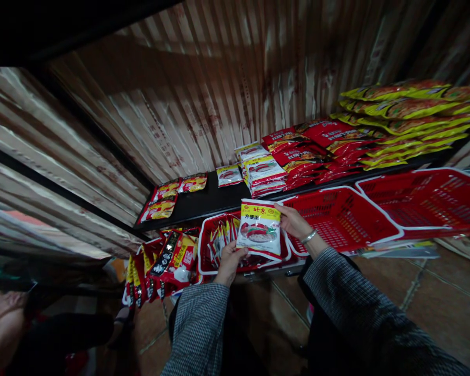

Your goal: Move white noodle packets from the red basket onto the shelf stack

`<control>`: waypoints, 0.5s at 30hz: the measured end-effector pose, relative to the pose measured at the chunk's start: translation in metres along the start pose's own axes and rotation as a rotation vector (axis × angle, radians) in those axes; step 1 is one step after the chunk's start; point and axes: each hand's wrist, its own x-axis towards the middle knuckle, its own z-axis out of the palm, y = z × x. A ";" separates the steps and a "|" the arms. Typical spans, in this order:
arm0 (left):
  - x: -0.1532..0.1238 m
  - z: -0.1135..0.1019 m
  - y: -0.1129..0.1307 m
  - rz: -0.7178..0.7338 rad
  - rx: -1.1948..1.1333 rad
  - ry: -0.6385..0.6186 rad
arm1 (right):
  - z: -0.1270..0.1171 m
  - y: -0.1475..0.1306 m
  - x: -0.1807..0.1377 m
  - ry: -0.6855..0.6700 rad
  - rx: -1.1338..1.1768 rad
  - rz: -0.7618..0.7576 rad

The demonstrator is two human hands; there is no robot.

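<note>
Between my two hands is a packet of instant noodles (260, 230), white and yellow with a red top edge, its printed front facing me. My left hand (229, 261) grips its lower left corner, and my right hand (293, 222) pinches the upper right edge. Below the packet sits a red basket (204, 250) with a white rim, holding similar packets on edge. Matching packets lie in a stack (264, 169) on the black shelf (223, 201), with a single one (229, 175) beside the stack.
Red packets (297, 156) and yellow packets (407, 115) are piled along the shelf's right side. More red baskets (332, 214) stand below it. At left, a basket overflows with red and black bags (176, 258). Another person's arm (8, 318) shows at lower left.
</note>
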 end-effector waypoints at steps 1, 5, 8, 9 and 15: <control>0.000 0.000 0.000 -0.001 -0.016 0.009 | 0.000 0.000 0.000 -0.010 -0.006 0.023; -0.003 0.003 0.003 -0.044 -0.060 -0.021 | 0.001 0.001 0.001 -0.014 -0.018 0.001; -0.008 0.007 0.003 -0.104 -0.095 -0.083 | 0.001 0.002 0.001 -0.006 -0.012 -0.042; -0.009 0.008 0.003 -0.118 -0.090 -0.096 | 0.002 0.002 0.001 -0.009 -0.016 -0.051; -0.006 0.012 -0.002 -0.082 0.027 -0.076 | 0.005 0.005 -0.001 -0.033 -0.042 -0.075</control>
